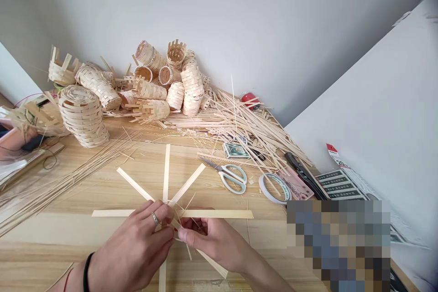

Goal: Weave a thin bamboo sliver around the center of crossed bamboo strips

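Flat pale bamboo strips (pixel 219 214) cross one another in a star shape low in the middle of the view, their ends fanning outward. My left hand (pixel 143 242), with a ring and a black wrist band, is closed over the crossing from the left, fingertips pinched together. From the right, my right hand (pixel 215 237) grips the star near its centre, thumb on top and fingers underneath. Thin splints (pixel 189 252) poke out around the fingertips. The exact crossing point is mostly covered by my fingers.
Woven baskets (pixel 150 89) pile up against the wall, beside loose bamboo strips (pixel 239 118). Scissors (pixel 232 178), a tape roll (pixel 275 188) and a small green box (pixel 236 150) lie to the right. Long thin splints (pixel 71 175) stretch across the left; a larger basket (pixel 84 116) stands beyond.
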Tool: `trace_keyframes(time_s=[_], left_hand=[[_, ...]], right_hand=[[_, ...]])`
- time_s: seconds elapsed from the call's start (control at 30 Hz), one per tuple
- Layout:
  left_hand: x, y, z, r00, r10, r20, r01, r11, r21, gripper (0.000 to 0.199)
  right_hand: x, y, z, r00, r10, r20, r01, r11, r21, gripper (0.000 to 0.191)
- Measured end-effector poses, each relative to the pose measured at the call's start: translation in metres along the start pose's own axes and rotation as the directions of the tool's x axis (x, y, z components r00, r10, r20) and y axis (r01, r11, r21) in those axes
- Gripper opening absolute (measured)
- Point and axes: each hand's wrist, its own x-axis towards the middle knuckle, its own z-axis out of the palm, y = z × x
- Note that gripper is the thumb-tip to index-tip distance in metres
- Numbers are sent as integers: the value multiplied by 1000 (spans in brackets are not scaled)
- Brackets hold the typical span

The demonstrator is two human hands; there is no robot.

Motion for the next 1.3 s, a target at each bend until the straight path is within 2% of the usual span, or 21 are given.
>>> trace_keyframes(time_s=[0.17, 0.33, 0.5, 0.63, 0.77, 0.9, 1.07, 1.3], left_hand=[[1, -1, 1, 999, -9, 39, 11, 998, -57, 26], [2, 0, -2, 1000, -6, 13, 7, 998, -68, 21], [3, 1, -3, 1000, 4, 21, -2, 998, -64, 22], [3, 0, -2, 1000, -26, -10, 26, 998, -49, 21], [1, -1, -3, 998, -34, -48, 33, 999, -26, 21], [1, -1, -2, 999, -41, -17, 40, 999, -33, 21], [0, -3, 0, 997, -67, 31, 69, 995, -74, 21], [2, -4, 0, 997, -65, 50, 69, 994, -87, 22]], right_hand=[[-1, 0, 3, 998, -56, 1, 56, 998, 41, 36], [-1, -2, 1, 995, -74, -73, 65, 992, -108, 30], [-2, -4, 0, 994, -66, -85, 53, 988, -147, 33], [-2, -6, -1, 995, -78, -68, 68, 988, -137, 32], [-1, -4, -4, 992, -57, -112, 41, 989, -140, 37], [-1, -3, -4, 994, -38, -104, 25, 992, -124, 37], [1, -3, -1, 995, -50, -85, 46, 998, -45, 27], [0, -1, -1, 996, -35, -79, 30, 998, -59, 27]])
